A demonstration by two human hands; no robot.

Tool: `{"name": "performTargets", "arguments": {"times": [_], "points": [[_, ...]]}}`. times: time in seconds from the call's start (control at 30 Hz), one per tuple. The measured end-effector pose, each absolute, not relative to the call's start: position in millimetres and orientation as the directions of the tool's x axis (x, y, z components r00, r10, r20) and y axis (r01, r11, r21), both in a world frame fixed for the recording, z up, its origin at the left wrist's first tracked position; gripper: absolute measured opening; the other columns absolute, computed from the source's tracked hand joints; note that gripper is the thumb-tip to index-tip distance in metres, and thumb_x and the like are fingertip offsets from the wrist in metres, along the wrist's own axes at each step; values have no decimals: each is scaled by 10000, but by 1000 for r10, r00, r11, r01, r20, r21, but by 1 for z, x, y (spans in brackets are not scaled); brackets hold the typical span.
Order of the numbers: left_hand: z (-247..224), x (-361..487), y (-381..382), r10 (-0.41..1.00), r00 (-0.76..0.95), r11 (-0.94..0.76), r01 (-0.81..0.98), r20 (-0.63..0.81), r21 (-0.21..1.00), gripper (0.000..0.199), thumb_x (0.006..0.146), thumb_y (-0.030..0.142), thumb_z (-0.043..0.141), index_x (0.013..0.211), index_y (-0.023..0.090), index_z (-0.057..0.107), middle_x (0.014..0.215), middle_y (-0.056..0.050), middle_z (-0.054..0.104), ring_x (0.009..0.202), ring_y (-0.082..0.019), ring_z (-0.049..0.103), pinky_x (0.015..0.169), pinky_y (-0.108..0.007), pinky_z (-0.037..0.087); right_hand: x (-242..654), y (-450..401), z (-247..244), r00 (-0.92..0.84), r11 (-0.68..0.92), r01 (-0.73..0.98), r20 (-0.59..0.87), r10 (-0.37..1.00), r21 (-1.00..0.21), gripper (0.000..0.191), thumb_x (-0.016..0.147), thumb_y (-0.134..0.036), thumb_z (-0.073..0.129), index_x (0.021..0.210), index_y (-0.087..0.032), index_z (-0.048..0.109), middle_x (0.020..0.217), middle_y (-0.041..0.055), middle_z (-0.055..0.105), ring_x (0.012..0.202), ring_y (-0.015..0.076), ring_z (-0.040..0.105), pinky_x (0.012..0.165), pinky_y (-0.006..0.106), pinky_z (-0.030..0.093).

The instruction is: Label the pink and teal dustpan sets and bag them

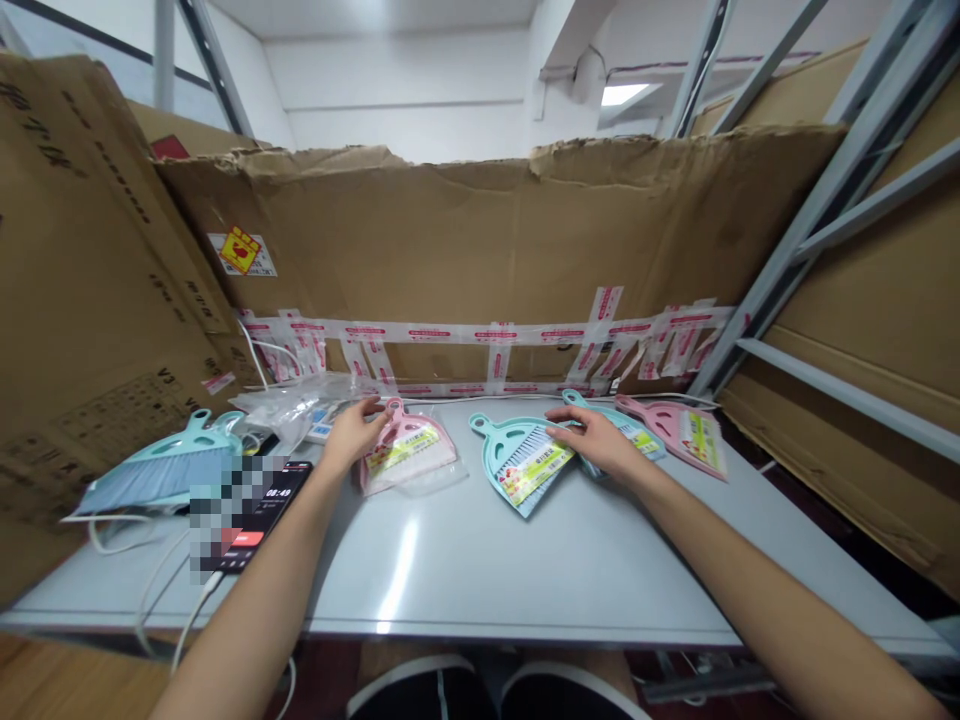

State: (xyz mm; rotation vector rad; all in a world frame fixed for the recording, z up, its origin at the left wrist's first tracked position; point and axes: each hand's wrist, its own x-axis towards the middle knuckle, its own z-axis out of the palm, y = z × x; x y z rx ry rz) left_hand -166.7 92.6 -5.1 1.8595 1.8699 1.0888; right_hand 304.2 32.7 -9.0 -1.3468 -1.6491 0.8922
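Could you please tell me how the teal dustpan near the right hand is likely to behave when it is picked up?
The teal plastic dustpan will probably feel light and fairly stiff, judging by its thin molded shape. Its smooth surface may slip slightly in the right hand. Lying flat on the grey table, it seems likelier to slide than roll.

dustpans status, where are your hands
Left hand at grip of bagged pink dustpan. Right hand on teal dustpan. Phone beside left forearm.
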Motion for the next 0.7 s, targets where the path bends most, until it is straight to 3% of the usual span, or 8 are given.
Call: {"name": "performTargets", "arguments": {"times": [0.13, 0.23, 0.3, 0.37, 0.47, 0.57, 0.7], "points": [[-7, -166, 95, 925, -254, -119, 513, 283, 850, 479, 815, 651, 794, 1043, 233, 841, 1221, -169, 849, 1265, -397, 748, 1171, -507, 538, 303, 29, -5, -132, 116, 333, 76, 988, -936, 500, 875, -569, 850, 1246, -236, 811, 1299, 95, 814, 1169, 308, 761, 1107, 467, 580], [-6, -168, 96, 935, -334, -45, 219, 118, 975, 452, 833, 636, 810, 1021, 226, 805, 1218, -176, 841, 1275, -354, 753, 1158, -501, 566, 303, 28, -4, -184, 135, 320, 78, 980, -938, 608, 745, -471, 968, 1283, -245, 797, 1417, 85, 772, 1321, 317, 707, 1237, 482, 492], [-3, -169, 95, 933, -360, 16, 45, 1, 999, 465, 849, 621, 822, 1067, 213, 778, 1239, -189, 826, 1258, -332, 764, 1112, -478, 603, 303, 28, -5, -195, 151, 336, 89, 977, -930, 657, 687, -410, 1005, 1287, -242, 795, 1410, 88, 770, 1370, 317, 679, 1247, 469, 487], [1, -170, 94, 928, -368, 36, -54, -54, 998, 490, 857, 619, 827, 1116, 208, 759, 1258, -195, 815, 1255, -330, 765, 1071, -467, 626, 301, 28, -5, -169, 129, 358, 72, 983, -925, 658, 682, -400, 1014, 1278, -228, 797, 1329, 103, 786, 1270, 304, 727, 1131, 434, 584], [8, -169, 91, 922, -386, -4, -73, -25, 997, 543, 850, 655, 817, 1162, 214, 752, 1299, -183, 805, 1294, -336, 745, 1055, -453, 631, 295, 26, -8, -91, 46, 346, 15, 996, -937, 657, 697, -441, 1013, 1267, -207, 786, 1232, 107, 779, 815, 205, 773, 726, 337, 672], [13, -169, 87, 922, -388, -18, -12, 12, 1000, 645, 866, 779, 724, 1178, 216, 757, 1351, -177, 792, 1330, -331, 726, 1046, -423, 628, 288, 24, -12, -28, -1, 337, -11, 1000, -941, 622, 723, -490, 999, 1222, -201, 768, 1112, 69, 779, 478, 90, 614, 419, 252, 509], [15, -174, 88, 933, -359, 4, -65, -27, 998, 811, 931, 884, 507, 1276, 192, 752, 1375, -199, 783, 1332, -349, 723, 1016, -448, 631, 283, 22, -13, -45, 10, 303, -4, 999, -953, 552, 805, -559, 942, 1179, -213, 732, 983, 36, 805, 370, 73, 552, 346, 228, 406]]}}
